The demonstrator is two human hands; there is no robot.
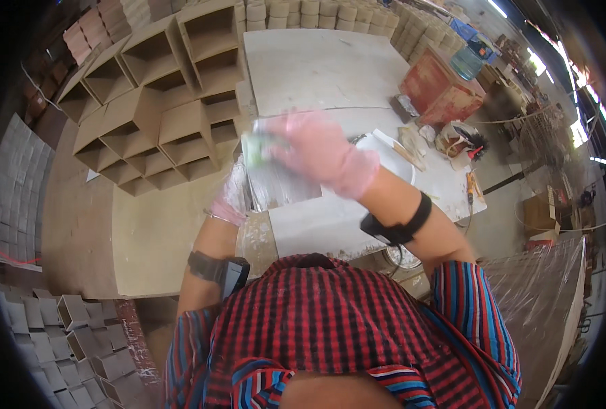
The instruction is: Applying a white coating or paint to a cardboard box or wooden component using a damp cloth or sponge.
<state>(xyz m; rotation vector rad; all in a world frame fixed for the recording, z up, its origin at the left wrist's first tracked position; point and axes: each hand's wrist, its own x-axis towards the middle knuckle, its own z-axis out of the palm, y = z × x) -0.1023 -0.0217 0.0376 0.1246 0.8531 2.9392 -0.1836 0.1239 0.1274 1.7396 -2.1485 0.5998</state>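
Grey panel (289, 191): blurred green tool (254, 151) over its left side, held in my right grip (313, 150); left grip (232, 193) alongside, closure unclear

A brown bench (146, 238) is showing bare at lower left. Open boxes (183, 121) are standing stacked on its left; pale boards (320, 71) are covering its right, bearing a dish (398, 163) and an orange tool (471, 185). A whitish panel (286, 192) is resting between boxes and dish.

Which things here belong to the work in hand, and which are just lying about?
In use:
grey-faced box at left hand
blurred green-white item at right hand
possibly, open brown boxes

Apparently lying about:
blue water bottle
red box
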